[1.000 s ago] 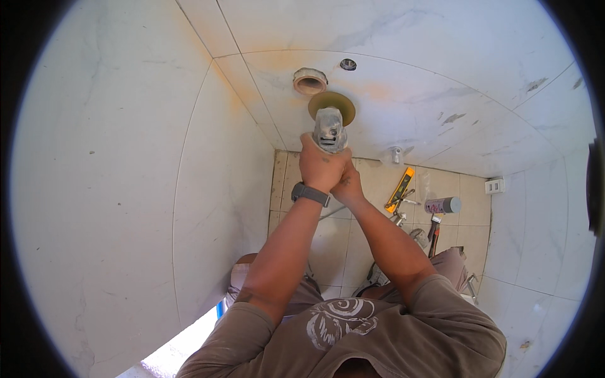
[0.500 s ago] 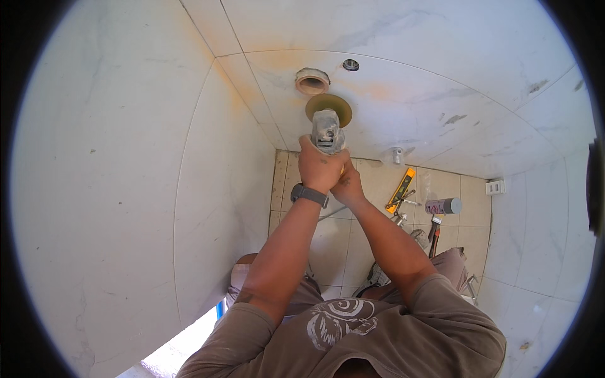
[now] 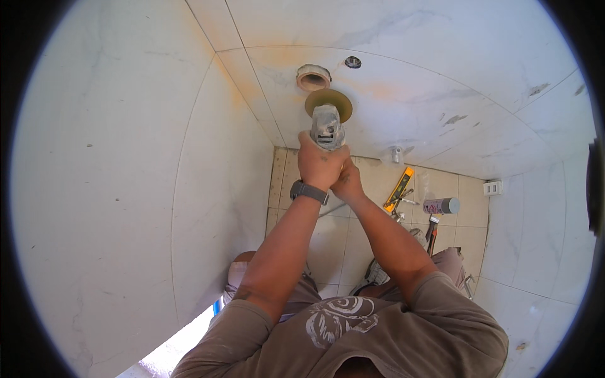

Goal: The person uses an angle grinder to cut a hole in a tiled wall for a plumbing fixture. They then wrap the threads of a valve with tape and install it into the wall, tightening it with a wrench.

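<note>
An angle grinder (image 3: 327, 129) was held out in both hands before a marbled tile wall (image 3: 403, 107), its long axis directed away from the person's chest and toward the wall. The tool's broad, yellowish disc (image 3: 343, 105) was positioned at the far end, just below the open end of a pipe (image 3: 313, 69) set in the tiles; whether the pipe's rim was being touched could not be told. The left hand (image 3: 321, 166), banded at the wrist by a dark watch (image 3: 309, 191), was placed nearer the disc, its fingers closed about the casing right behind the grey head. The right hand (image 3: 347, 183) was tucked behind and to the right, nearer the chest; a closed grip on the tool's rear was shown by its folded shape, though its fingertips were hidden. On the tiled floor (image 3: 328, 246) to the right, a yellow-and-black tool (image 3: 399, 190), a spray can (image 3: 440, 206) and a hammer (image 3: 432, 234) were left well apart from the hands.
</note>
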Tool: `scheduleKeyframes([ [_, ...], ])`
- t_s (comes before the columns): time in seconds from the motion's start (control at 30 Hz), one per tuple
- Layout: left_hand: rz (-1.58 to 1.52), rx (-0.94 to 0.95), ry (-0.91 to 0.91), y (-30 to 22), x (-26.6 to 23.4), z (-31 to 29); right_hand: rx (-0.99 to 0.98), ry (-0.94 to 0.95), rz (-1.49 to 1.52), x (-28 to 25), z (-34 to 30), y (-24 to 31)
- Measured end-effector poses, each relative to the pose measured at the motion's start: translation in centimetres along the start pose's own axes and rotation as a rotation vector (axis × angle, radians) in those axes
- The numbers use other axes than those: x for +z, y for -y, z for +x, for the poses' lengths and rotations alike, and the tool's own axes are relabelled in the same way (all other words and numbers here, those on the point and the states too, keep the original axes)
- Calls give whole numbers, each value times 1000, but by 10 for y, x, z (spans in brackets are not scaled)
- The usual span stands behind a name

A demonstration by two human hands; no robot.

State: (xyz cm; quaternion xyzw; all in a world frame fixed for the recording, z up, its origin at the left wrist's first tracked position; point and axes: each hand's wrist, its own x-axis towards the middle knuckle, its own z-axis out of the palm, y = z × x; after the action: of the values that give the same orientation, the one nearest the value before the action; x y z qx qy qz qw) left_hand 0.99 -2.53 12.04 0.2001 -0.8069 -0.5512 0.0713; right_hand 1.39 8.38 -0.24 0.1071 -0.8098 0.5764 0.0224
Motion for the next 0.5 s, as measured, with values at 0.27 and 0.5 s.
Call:
scheduleKeyframes([
  [0.27,21,-17,-13,1,-1,0,59,38,-22,-2,-1,2],
  [0.5,36,-16,-20,-2,-1,0,85,26,-34,2,1,-6],
])
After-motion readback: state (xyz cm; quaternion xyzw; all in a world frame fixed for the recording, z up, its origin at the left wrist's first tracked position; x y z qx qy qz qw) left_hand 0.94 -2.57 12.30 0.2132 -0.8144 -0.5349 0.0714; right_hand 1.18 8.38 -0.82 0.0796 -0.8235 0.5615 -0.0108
